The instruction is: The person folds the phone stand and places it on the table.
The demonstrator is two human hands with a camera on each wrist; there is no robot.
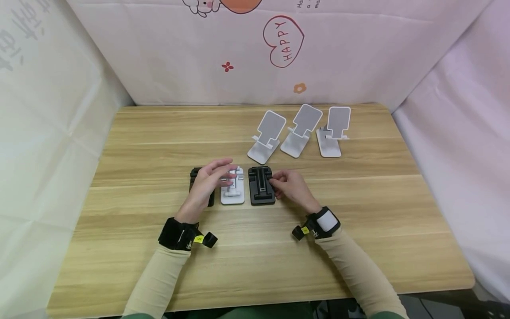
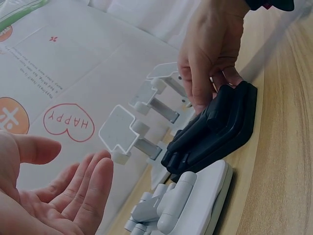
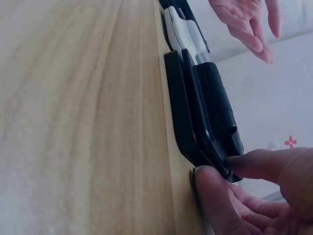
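Observation:
Three folded phone stands lie in a row on the table. My right hand (image 1: pixel 293 188) pinches the right edge of the right-hand black folded phone stand (image 1: pixel 261 198), thumb and forefinger at its rim in the right wrist view. Above the other two hovers my left hand (image 1: pixel 204 185), its fingers loosely extended and holding nothing. Beneath it are a white folded phone stand (image 1: pixel 233 199) and another black phone stand (image 1: pixel 211 200), which the hand partly covers. In the left wrist view the left palm (image 2: pixel 39 205) is apart from the white stand (image 2: pixel 200 210).
Behind the row stand three unfolded white phone stands with grey pads: the left one (image 1: pixel 272 125), the middle one (image 1: pixel 308 118) and the right one (image 1: pixel 338 120). The wooden table (image 1: pixel 131 221) meets a printed white cloth (image 1: pixel 167 66) at its back edge.

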